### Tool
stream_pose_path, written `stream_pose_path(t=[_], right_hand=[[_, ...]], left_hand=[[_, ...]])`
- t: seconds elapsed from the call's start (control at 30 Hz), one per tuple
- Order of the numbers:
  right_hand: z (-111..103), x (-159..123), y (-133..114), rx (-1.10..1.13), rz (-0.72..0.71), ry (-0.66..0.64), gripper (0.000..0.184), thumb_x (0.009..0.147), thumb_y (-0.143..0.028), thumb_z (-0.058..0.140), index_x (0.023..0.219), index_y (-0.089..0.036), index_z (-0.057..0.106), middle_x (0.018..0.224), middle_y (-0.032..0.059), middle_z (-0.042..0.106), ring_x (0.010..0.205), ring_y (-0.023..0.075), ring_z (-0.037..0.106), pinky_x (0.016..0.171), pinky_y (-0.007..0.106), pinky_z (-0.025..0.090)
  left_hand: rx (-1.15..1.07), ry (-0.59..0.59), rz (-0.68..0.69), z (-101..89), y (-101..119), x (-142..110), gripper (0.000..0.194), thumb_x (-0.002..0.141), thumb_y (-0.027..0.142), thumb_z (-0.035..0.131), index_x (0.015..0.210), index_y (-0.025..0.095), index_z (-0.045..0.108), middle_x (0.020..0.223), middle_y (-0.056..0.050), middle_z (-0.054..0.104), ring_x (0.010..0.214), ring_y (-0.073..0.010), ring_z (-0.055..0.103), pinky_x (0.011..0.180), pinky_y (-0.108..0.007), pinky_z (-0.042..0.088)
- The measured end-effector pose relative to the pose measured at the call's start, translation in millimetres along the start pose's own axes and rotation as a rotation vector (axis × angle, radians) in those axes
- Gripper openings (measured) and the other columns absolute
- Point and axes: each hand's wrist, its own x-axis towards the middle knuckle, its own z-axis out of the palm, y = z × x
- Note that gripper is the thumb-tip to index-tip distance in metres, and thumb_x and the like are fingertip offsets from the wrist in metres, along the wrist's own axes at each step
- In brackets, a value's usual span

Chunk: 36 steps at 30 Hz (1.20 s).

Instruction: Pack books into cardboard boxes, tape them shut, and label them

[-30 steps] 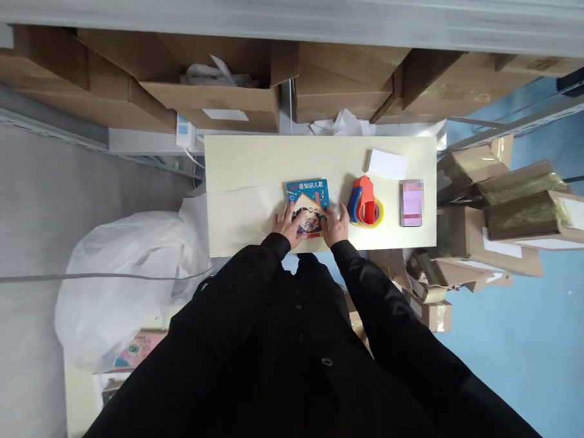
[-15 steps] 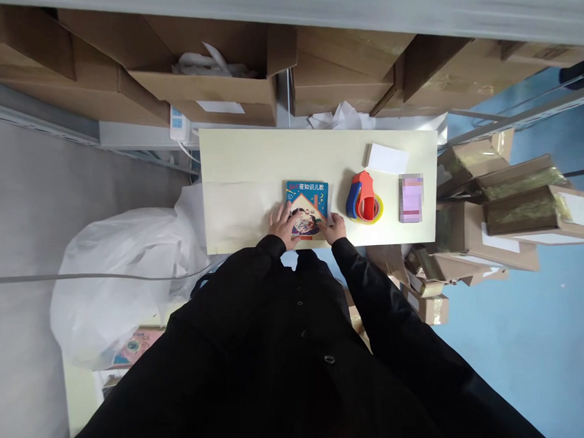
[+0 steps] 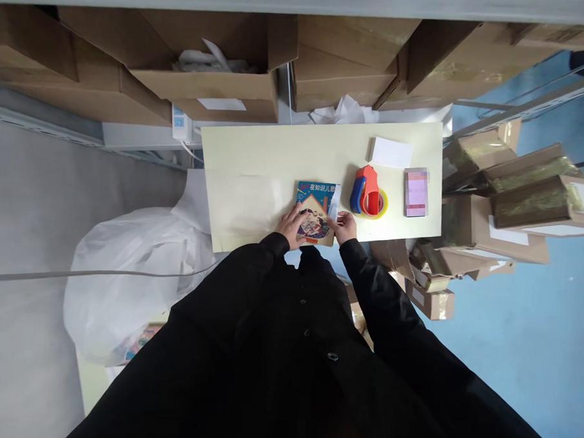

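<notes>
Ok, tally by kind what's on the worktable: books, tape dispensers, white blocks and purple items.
Book: 1
Red and blue tape dispenser: 1
White block: 1
Purple item, blurred: 1
Total: 4

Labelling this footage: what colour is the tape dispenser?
Red and blue, clearest in the head view.

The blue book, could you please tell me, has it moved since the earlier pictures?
Yes, the blue book has shifted to the right across the table, closer to the tape dispenser.
</notes>
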Motion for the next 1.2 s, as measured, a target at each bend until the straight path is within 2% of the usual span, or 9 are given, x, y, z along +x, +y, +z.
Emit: stream_pose_path(t=[0.13, 0.23, 0.33, 0.47, 0.67, 0.77, 0.87, 1.07, 1.2], right_hand=[[-11, -19, -26, -0.320, -0.155, 0.164, 0.047, 0.060, -0.040, 0.066, 0.100, -0.021, 0.050, 0.073, -0.0012, 0.055, 0.063, 0.0167, 0.054, 0.062, 0.031, 0.045], [-6, -32, -44, -0.593, -0.270, 0.146, 0.037, 0.065, -0.036, 0.063, 0.097, -0.021, 0.053, 0.084, 0.0050, 0.060, 0.075, 0.0217, 0.057, 0.067, 0.034, 0.044], [14, -43, -50, -0.719, -0.360, 0.108, 0.031, 0.073, -0.036, 0.056, 0.099, -0.021, 0.051, 0.096, 0.0087, 0.059, 0.080, 0.0242, 0.057, 0.066, 0.034, 0.044], [51, -58, -44, -0.782, -0.461, 0.063, 0.027, 0.083, -0.035, 0.046, 0.105, -0.019, 0.049, 0.103, 0.0122, 0.056, 0.089, 0.0265, 0.056, 0.071, 0.037, 0.046], [75, -55, -20, -0.623, -0.661, -0.341, 0.055, 0.073, -0.032, 0.059, 0.124, -0.014, 0.045, 0.110, 0.0148, 0.051, 0.102, 0.0272, 0.052, 0.088, 0.040, 0.047], [63, -36, -2, -0.617, -0.592, -0.145, 0.056, 0.075, -0.035, 0.057, 0.126, -0.015, 0.045, 0.120, 0.0165, 0.047, 0.112, 0.0302, 0.047, 0.094, 0.047, 0.043], [51, -15, 15, -0.650, -0.403, 0.069, 0.064, 0.071, -0.035, 0.060, 0.128, -0.012, 0.042, 0.121, 0.0192, 0.045, 0.114, 0.0332, 0.045, 0.096, 0.052, 0.040], [53, 3, 33, -0.597, -0.235, 0.024, 0.066, 0.065, -0.027, 0.062, 0.127, -0.014, 0.043, 0.116, 0.0167, 0.049, 0.110, 0.0313, 0.048, 0.097, 0.048, 0.040], [52, 0, 36, -0.541, -0.172, 0.047, 0.070, 0.063, -0.030, 0.065, 0.128, -0.012, 0.044, 0.119, 0.0187, 0.047, 0.115, 0.0327, 0.046, 0.101, 0.049, 0.037]], left_hand=[[-0.155, 0.122, -0.045, -1.2, 36, 3, 0.067, 0.066, 0.020, 0.065, 0.131, 0.018, 0.047, 0.148, -0.014, 0.034, 0.136, -0.0349, 0.031, 0.108, -0.050, 0.031], [-0.408, 0.346, -0.113, -7.7, 67, 7, 0.053, 0.076, 0.020, 0.057, 0.128, 0.018, 0.048, 0.133, -0.014, 0.049, 0.120, -0.0260, 0.051, 0.100, -0.041, 0.044], [-0.637, 0.430, -0.200, -14.2, 82, 10, 0.050, 0.079, 0.025, 0.057, 0.127, 0.016, 0.047, 0.121, -0.015, 0.056, 0.099, -0.0204, 0.062, 0.085, -0.034, 0.053], [-0.746, 0.422, -0.424, -16.0, 61, 8, 0.050, 0.076, 0.030, 0.064, 0.121, 0.015, 0.049, 0.109, -0.013, 0.063, 0.086, -0.0201, 0.066, 0.078, -0.035, 0.055], [-0.683, 0.430, -0.691, -12.6, -5, 8, 0.027, 0.079, 0.016, 0.055, 0.106, 0.012, 0.056, 0.099, -0.011, 0.067, 0.089, -0.0198, 0.065, 0.081, -0.034, 0.052], [-0.653, 0.400, -0.749, -10.6, -23, 14, 0.028, 0.079, 0.009, 0.052, 0.107, 0.011, 0.056, 0.098, -0.011, 0.067, 0.090, -0.0188, 0.064, 0.082, -0.032, 0.051], [-0.580, 0.389, -0.794, -10.3, -24, 19, 0.027, 0.077, 0.008, 0.054, 0.103, 0.013, 0.058, 0.104, -0.011, 0.064, 0.101, -0.0216, 0.060, 0.091, -0.035, 0.046], [-0.399, 0.395, -0.850, -17.2, -8, 18, 0.035, 0.075, 0.012, 0.058, 0.109, 0.017, 0.057, 0.126, -0.017, 0.045, 0.125, -0.0327, 0.038, 0.103, -0.046, 0.032], [-0.281, 0.517, -0.833, -9.6, -3, 8, 0.052, 0.079, 0.021, 0.056, 0.129, 0.021, 0.042, 0.134, -0.016, 0.036, 0.127, -0.0326, 0.034, 0.101, -0.050, 0.032]])
